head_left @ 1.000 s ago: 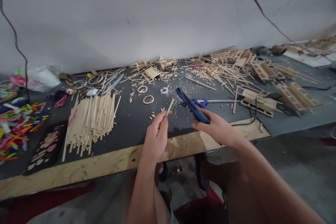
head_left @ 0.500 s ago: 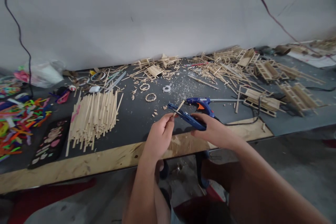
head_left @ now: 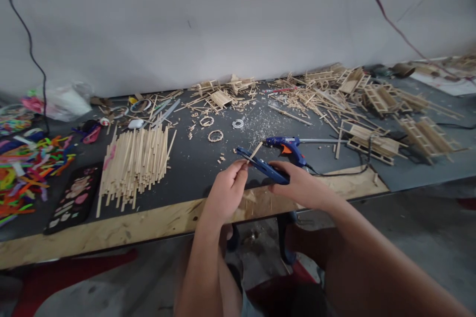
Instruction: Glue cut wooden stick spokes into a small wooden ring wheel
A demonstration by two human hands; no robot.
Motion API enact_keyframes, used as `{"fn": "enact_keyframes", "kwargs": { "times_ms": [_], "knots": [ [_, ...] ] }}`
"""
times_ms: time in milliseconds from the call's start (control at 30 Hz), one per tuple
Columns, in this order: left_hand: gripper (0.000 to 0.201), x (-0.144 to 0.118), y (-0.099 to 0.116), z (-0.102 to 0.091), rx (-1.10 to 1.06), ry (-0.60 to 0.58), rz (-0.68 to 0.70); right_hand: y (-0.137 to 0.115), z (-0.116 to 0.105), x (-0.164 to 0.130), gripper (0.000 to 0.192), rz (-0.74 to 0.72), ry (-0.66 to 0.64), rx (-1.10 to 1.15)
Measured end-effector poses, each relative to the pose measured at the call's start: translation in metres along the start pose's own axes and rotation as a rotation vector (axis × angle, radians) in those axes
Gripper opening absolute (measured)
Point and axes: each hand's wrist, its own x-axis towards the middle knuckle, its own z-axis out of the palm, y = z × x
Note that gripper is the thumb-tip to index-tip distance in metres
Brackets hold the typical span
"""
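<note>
Two hands work close together at the near table edge (head_left: 111, 237): left hand (head_left: 225, 193) pinches a short wooden stick (head_left: 255, 151) between fingertips, tip angled up toward 1 o'clock so it lands in the blades; right hand (head_left: 303, 189) is clamped round a blue cutter (head_left: 262, 164), nose pointing to 10 o'clock, meeting the stick. Whether the blades have bitten, cannot tell. Just beyond, at 12 o'clock, blue glue gun (head_left: 288, 144) lies on its side, cord trailing to 3 o'clock. At 9 o'clock, bundle of long sticks (head_left: 136, 163), handy as stock. Farther left, coloured strips (head_left: 26, 168). Beyond, small wooden rings (head_left: 214, 135), then ladder-like frames (head_left: 375, 143) and offcuts toward 2 o'clock.
</note>
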Motion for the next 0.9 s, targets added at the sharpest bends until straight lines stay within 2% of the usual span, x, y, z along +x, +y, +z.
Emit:
{"fn": "enact_keyframes", "kwargs": {
  "times_ms": [133, 233, 333, 433, 600, 733, 900],
  "knots": [
    [0.035, 0.0, -0.006, -0.007, 0.024, -0.006, -0.015, -0.004, 0.001, 0.005, 0.051, -0.008, -0.029, 0.008],
    [0.036, 0.007, -0.021, -0.023, 0.063, -0.004, -0.058, -0.007, -0.001, 0.015, 0.041, 0.058, -0.069, 0.028],
    [0.04, 0.024, -0.042, -0.043, 0.143, 0.04, -0.129, -0.007, -0.006, 0.027, 0.034, 0.166, -0.046, 0.087],
    [0.035, 0.047, -0.062, -0.054, 0.279, 0.102, -0.15, -0.006, -0.011, 0.041, 0.03, 0.206, 0.005, 0.189],
    [0.036, 0.081, -0.08, -0.05, 0.42, 0.244, -0.247, -0.006, -0.012, 0.059, 0.026, 0.206, -0.011, 0.256],
    [0.04, 0.093, -0.084, -0.045, 0.471, 0.267, -0.295, -0.009, -0.009, 0.066, 0.024, 0.208, -0.033, 0.28],
    [0.039, 0.096, -0.084, -0.043, 0.518, 0.25, -0.341, -0.012, -0.007, 0.068, 0.024, 0.222, -0.04, 0.307]
  ]
}}
